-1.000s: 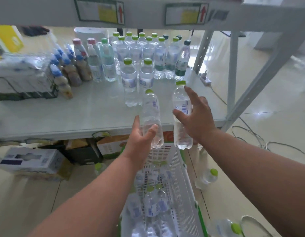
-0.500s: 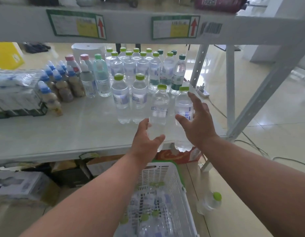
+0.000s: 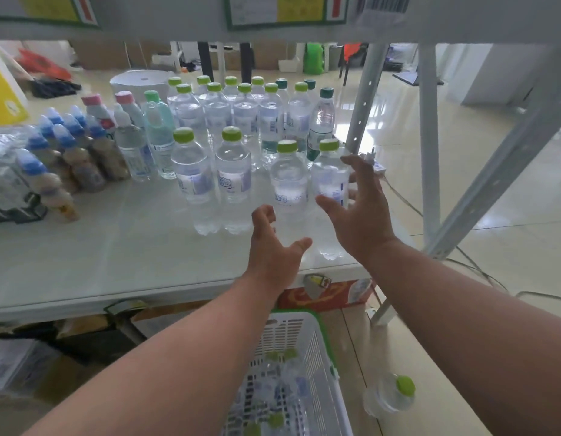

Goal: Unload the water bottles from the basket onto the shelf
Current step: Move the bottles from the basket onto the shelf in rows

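Observation:
Two clear water bottles with green caps stand upright near the front right of the white shelf (image 3: 115, 262): the left bottle (image 3: 288, 184) and the right bottle (image 3: 329, 180). My left hand (image 3: 273, 250) is open just in front of the left bottle, fingers off it. My right hand (image 3: 358, 212) is open beside the right bottle, fingers spread, holding nothing. Two more green-capped bottles (image 3: 210, 180) stand to their left, with rows of others (image 3: 241, 111) behind. Below, the white basket (image 3: 310, 350) with a green rim holds several bottles.
Blue-capped brown bottles (image 3: 68, 155) and pink-capped ones stand at the shelf's left, beside a shrink-wrapped pack (image 3: 5, 171). A shelf post (image 3: 364, 102) rises right of the bottles. One bottle (image 3: 392, 394) lies on the floor. Boxes sit under the shelf.
Both hands carried a bottle each up from the basket, set them upright on the shelf, and have let go; the fingers are now open and drawn slightly back.

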